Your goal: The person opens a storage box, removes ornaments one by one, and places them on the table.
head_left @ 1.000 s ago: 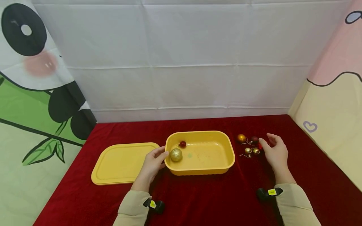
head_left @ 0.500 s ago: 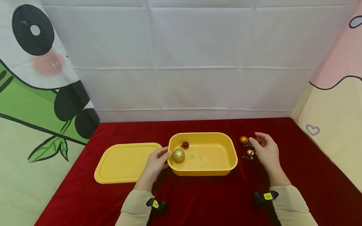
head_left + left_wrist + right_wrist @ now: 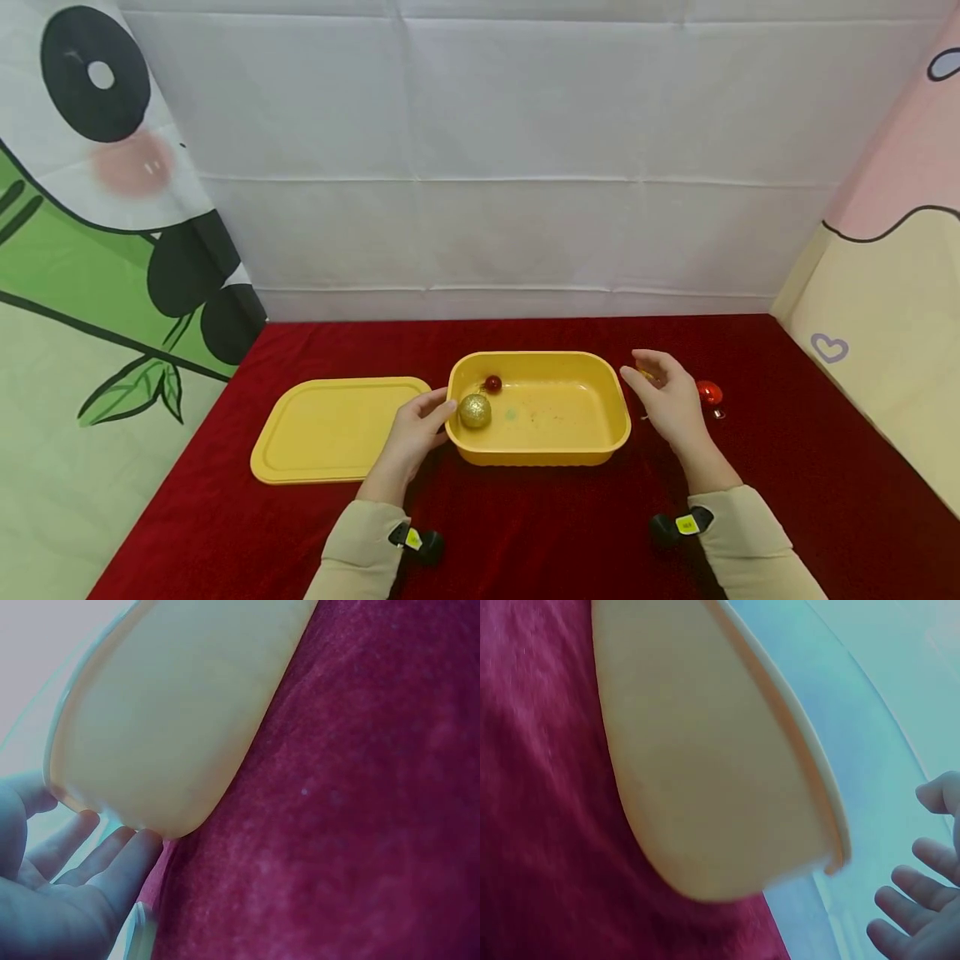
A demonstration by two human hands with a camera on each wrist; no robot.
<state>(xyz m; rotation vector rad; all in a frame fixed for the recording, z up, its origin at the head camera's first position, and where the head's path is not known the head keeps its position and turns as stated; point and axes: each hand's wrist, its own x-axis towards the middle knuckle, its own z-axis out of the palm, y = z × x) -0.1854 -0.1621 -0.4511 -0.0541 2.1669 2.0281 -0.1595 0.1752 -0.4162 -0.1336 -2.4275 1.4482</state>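
My left hand (image 3: 412,425) holds the left end of a shallow yellow plastic box (image 3: 558,457), thumb at the rim and fingertips against the outer wall (image 3: 165,727). Inside the box, near that end, lie a glittery gold bauble (image 3: 475,411) and a small dark red bauble (image 3: 492,384). Just right of the box, my right hand (image 3: 667,408) hovers over loose ornaments. In the right wrist view its fingers (image 3: 907,907) are spread, with nothing seen between them. A bit of an orange-gold bauble (image 3: 647,374) shows past the hand, which hides the other ornaments there.
A shiny red bauble (image 3: 708,392) lies to the right of my right hand. Left of the box, a flat yellow lid (image 3: 330,429) rests on the dark red cloth (image 3: 525,533). A white fabric backdrop (image 3: 517,233) rises behind the table, with printed cloths at both sides.
My right hand has moved left over the ornaments, closer to the box, uncovering the shiny red bauble. My left hand keeps its place on the box. The head view has shifted slightly.
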